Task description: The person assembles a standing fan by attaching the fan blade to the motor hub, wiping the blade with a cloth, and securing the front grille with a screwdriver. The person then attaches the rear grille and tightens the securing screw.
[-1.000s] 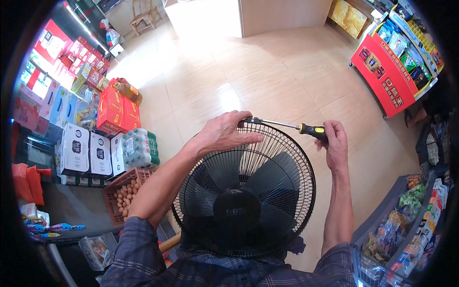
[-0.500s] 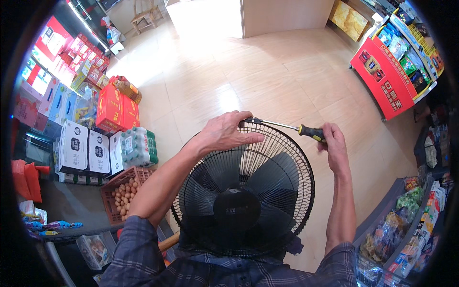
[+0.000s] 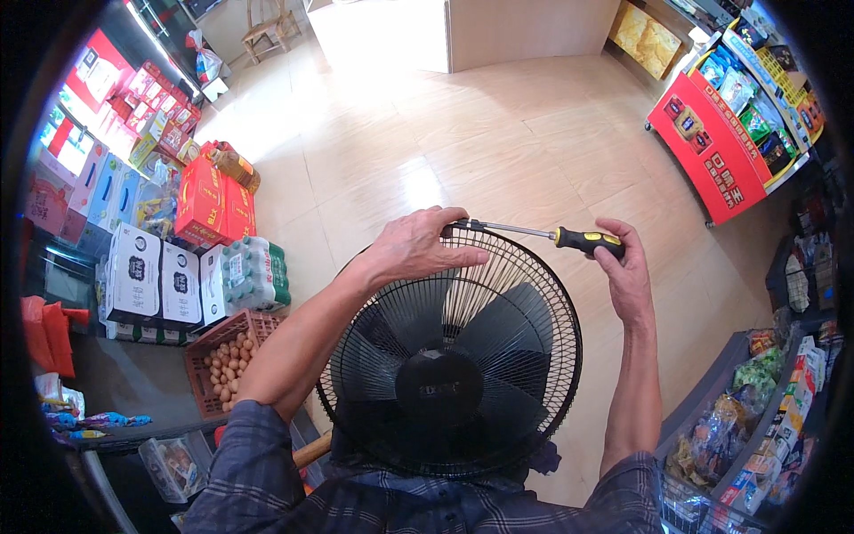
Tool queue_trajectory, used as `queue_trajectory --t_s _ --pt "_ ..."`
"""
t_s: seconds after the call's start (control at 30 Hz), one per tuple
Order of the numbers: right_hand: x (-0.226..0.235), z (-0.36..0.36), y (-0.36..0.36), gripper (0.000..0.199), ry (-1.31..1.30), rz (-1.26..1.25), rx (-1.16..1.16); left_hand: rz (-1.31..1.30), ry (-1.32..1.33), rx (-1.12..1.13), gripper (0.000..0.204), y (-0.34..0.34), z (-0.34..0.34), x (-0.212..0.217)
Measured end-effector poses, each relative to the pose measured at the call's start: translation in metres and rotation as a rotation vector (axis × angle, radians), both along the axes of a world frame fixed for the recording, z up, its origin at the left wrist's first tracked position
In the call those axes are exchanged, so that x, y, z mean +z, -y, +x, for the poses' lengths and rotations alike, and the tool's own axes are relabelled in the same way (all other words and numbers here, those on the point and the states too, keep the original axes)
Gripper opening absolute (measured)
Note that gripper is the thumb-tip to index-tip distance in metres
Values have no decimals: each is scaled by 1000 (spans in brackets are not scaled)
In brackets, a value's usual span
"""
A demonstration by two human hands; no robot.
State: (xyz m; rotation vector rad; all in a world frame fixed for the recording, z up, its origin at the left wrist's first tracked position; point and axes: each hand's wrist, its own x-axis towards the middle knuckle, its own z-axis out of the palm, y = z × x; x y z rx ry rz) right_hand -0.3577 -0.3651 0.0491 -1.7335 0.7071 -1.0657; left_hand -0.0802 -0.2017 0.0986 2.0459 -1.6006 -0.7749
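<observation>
Head view: the screwdriver [image 3: 559, 237] could slip and poke the left hand [image 3: 414, 242] if pushed crooked, because its metal shaft [image 3: 525, 230] points at those fingertips, bent over the black fan's [image 3: 439, 384] top rim. The left thumb sits apart. The handle [image 3: 580, 240] lies between the right hand's [image 3: 631, 278] thumb and pointing finger; I cannot tell if either hand squeezes.

both forearms [image 3: 634, 383] reach forward; left hand [image 3: 422, 240] arched, thumb [image 3: 469, 257] out; right hand [image 3: 630, 274] curled.
</observation>
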Motion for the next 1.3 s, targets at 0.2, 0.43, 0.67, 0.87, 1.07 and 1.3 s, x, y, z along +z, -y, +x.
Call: queue_trajectory --t_s 0.2,0.43,0.67,0.87,1.07,1.3 --pt "11 -18 11 26 -264 579 74 18 -7 -10 89 1 -1 3" --pt "4 -1 -7 34 60 182 -49 9 9 -13 89 2 -1 0" --pt "13 -17 9 31 -235 639 107 5 4 2 92 0 0 -2" --pt "-6 -1 -7 30 93 225 -10 5 -20 10 92 1 0 -4" --pt "12 -23 16 30 -334 609 141 -5 -14 10 92 -2 0 -2" --pt "12 -7 -5 29 41 333 44 -18 -14 12 91 -1 -1 -2"
